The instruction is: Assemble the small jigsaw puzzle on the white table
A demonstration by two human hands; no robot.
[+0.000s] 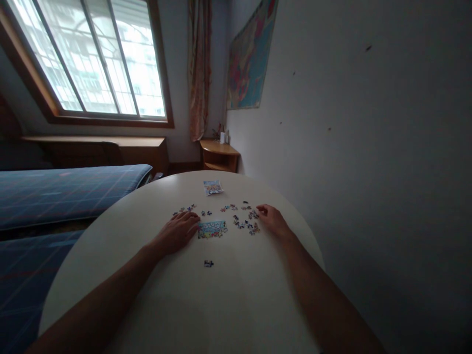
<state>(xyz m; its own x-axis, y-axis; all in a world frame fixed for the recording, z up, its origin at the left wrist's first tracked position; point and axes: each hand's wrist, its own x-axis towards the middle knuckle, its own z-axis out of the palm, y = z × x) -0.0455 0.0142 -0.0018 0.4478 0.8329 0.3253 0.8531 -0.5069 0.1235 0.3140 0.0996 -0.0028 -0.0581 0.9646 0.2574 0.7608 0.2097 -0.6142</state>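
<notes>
Puzzle [213, 229] lies flat on the table [228, 305], part-built, its R and near edges looking ragged. L hand [181, 229] rests palm-down just L of the puzzle, fingers spread out and not closed round anything; fingertips at its far L corner, prob. steadying it, tho contact's hard to confirm. R hand [272, 218] is well R of the puzzle, fingers curled by the outer loose pcs [254, 228]; can't tell if a pc is pinched. More pcs are strewn beyond the puzzle, w/ a packet [213, 187] past them. Lone pc [208, 264] sits on the near side of the puzzle, apart from the rest.

Step looks like picking a pc while L minds the puzzle. Next move, my guess, calls for a fingertip pinch on one pc, then turning it to match an open edge, w/o nudging the joined part.
</notes>
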